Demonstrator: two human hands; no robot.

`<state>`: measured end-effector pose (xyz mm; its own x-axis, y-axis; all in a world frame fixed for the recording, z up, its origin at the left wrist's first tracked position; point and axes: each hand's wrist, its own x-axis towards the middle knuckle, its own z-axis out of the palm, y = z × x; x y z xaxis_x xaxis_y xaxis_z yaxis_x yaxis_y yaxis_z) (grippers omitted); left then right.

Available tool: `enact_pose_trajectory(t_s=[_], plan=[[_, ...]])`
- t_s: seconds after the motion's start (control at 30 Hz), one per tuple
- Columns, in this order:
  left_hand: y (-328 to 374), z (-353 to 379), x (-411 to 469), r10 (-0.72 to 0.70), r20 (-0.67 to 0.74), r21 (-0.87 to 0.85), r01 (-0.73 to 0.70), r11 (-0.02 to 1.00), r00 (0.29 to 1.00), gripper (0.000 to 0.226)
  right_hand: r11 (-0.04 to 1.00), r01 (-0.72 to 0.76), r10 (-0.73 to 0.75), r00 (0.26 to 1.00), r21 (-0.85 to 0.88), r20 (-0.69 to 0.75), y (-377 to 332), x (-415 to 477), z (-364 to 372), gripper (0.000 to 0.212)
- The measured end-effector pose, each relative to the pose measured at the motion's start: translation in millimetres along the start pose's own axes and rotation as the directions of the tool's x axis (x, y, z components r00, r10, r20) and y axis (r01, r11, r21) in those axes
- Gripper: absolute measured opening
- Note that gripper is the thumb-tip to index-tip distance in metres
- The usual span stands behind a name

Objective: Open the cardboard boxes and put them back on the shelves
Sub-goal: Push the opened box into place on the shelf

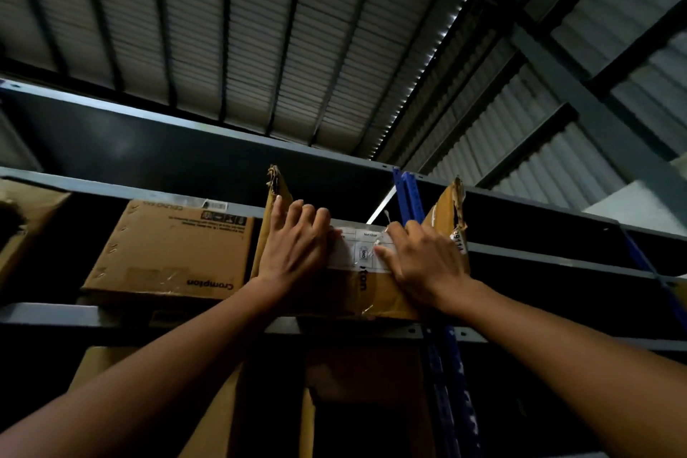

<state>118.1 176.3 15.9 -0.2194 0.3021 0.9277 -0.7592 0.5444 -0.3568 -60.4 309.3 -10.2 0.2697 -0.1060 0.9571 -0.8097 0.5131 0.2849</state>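
Corrugated roofing looms above a high shelf (111,316), where the opened cardboard box (364,294) sits under both palms. The left hand (293,245) and right hand (423,260) press flat, fingers extended, gripping nothing. Uneven pushing could jam it against the neighbouring box (167,245) beside the left hand.

In the middle of the frame, the open box (366,290) stands on the shelf (48,314), one flap up on each side. The left hand (293,245) and right hand (423,257) lie flat on its front. A second box (167,245) sits just beside it at the left, a post (409,193) behind at the right, and more boxes (208,402) below.
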Motion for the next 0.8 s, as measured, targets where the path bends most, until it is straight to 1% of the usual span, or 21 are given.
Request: enact_pose_trajectory(t_s=[0.07,0.17,0.27,0.3,0.4,0.53,0.67,0.8], plan=[[0,4,3,-0.007,0.022,0.027,0.006,1.0,1.0,0.061,1.0,-0.002,0.002,0.999,-0.002,-0.045,6,4,14,0.055],[-1,14,5,0.033,0.037,0.096,-0.037,0.995,0.999,0.067,1.0,-0.016,0.018,0.998,0.026,-0.064,17,13,31,0.049],[-2,31,9,0.072,0.042,0.132,-0.077,0.988,0.997,0.074,0.999,-0.014,0.018,0.995,0.04,-0.093,26,20,48,0.058],[-2,37,11,0.065,0.034,0.129,-0.069,0.989,0.997,0.076,0.999,-0.012,0.016,0.997,0.045,-0.082,29,22,54,0.055],[1,57,18,0.005,0.023,0.105,-0.007,0.994,1.0,0.075,0.996,-0.018,0.021,0.999,0.09,-0.031,36,27,69,0.037],[-3,89,25,-0.019,-0.007,0.081,0.02,0.996,1.0,0.075,0.989,-0.039,0.042,0.999,0.14,-0.015,45,39,100,0.029],[-15,133,29,-0.041,-0.042,0.127,0.046,0.991,0.998,0.065,0.977,-0.054,0.054,0.999,0.206,0.006,47,58,141,0.029],[-26,175,32,-0.04,-0.017,0.125,0.042,0.991,0.999,0.055,0.971,-0.06,0.066,0.998,0.23,-0.019,44,63,184,0.033]])
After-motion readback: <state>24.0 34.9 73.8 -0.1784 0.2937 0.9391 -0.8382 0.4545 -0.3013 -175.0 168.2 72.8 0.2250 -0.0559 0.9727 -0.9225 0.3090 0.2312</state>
